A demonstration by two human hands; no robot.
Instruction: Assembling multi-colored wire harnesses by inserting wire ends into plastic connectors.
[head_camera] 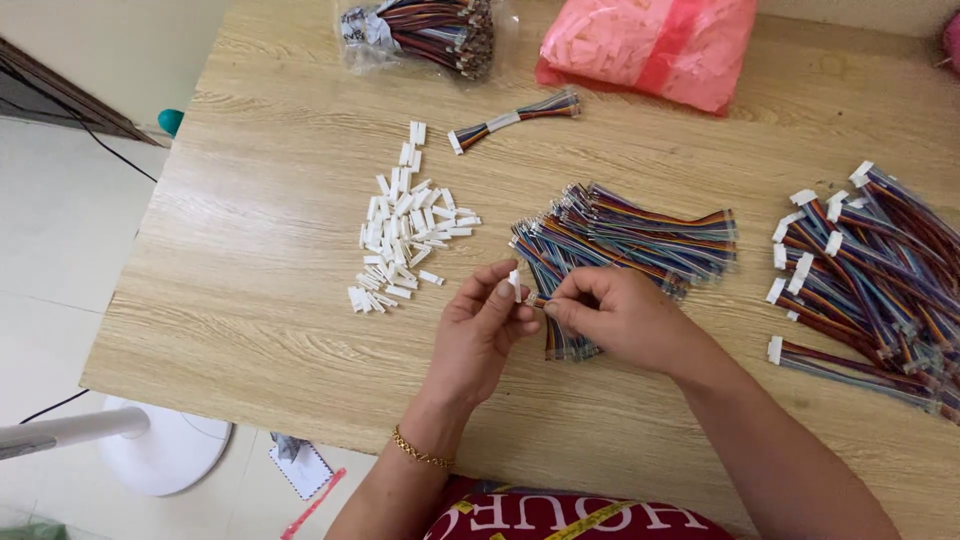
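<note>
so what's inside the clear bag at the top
The clear bag holds a bundle of coloured wires with metal-tipped ends facing right. Its left end is crumpled, hiding what lies there.

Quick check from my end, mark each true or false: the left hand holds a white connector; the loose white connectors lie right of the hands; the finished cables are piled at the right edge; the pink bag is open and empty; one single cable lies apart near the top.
1. The left hand holds a white connector. True.
2. The loose white connectors lie right of the hands. False: they lie to the left.
3. Cables with connectors are piled at the right edge. True.
4. The pink bag is empty. False: it looks full.
5. One single cable lies apart near the top. True.
</note>
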